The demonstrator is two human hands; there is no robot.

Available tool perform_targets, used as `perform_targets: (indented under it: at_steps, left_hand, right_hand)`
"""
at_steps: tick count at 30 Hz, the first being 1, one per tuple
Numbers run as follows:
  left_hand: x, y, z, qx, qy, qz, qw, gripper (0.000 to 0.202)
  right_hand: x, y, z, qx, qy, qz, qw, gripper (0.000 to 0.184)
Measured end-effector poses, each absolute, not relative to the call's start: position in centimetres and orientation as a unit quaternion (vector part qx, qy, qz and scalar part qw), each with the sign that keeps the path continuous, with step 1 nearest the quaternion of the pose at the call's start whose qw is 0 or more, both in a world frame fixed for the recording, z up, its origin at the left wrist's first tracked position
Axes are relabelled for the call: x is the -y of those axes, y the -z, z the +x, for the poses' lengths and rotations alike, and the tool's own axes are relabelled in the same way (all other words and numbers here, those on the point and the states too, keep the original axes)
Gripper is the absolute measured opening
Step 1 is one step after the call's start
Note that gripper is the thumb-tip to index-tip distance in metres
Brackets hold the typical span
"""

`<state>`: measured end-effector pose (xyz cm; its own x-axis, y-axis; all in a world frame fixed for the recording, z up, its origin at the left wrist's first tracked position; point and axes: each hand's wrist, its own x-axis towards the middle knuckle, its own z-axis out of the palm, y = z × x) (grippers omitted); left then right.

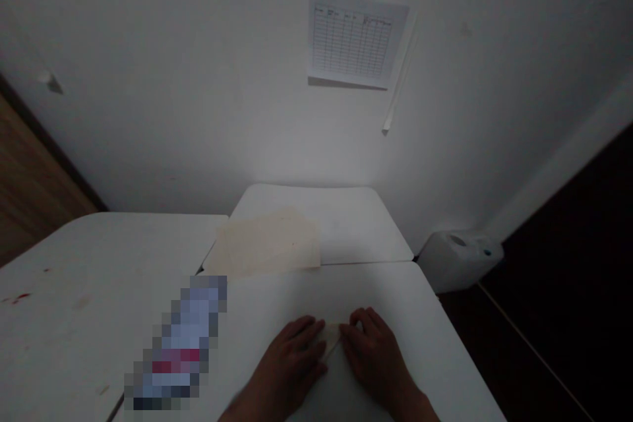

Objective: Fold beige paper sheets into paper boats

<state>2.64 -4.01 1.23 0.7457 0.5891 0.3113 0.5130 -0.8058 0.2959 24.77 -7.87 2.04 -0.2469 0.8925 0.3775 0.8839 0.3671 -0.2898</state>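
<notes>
My left hand (291,359) and my right hand (373,353) lie side by side on a white table (430,343), both pressing down on a pale sheet of paper (332,339) that shows between them. The left hand's fingers are stretched out flat over the sheet. The right hand's fingers are bent at the sheet's top edge, with the fingertips pushed onto the paper. The room is dim and the sheet's outline is hard to make out.
A cream sheet (270,244) lies farther back across the gap between tables. A blurred-out object (180,343) sits to the left. A printed chart (353,39) hangs on the wall. A white bin (459,257) stands on the floor at right.
</notes>
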Motion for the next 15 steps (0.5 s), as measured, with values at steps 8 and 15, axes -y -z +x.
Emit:
perform_targets:
  at_steps: [8,15]
  left_hand:
    - [4.0,-1.7,2.7,-0.292,-0.217,0.926,0.106,0.025]
    - [3.9,-1.3,2.8,-0.294,-0.220,0.925,0.103,0.027]
  right_hand:
    - [7.7,-1.5,23.4,0.783,-0.029,-0.581,0.221,0.025]
    - [8.2,-1.2,22.4,0.776,0.011,-0.607,0.173,0.044]
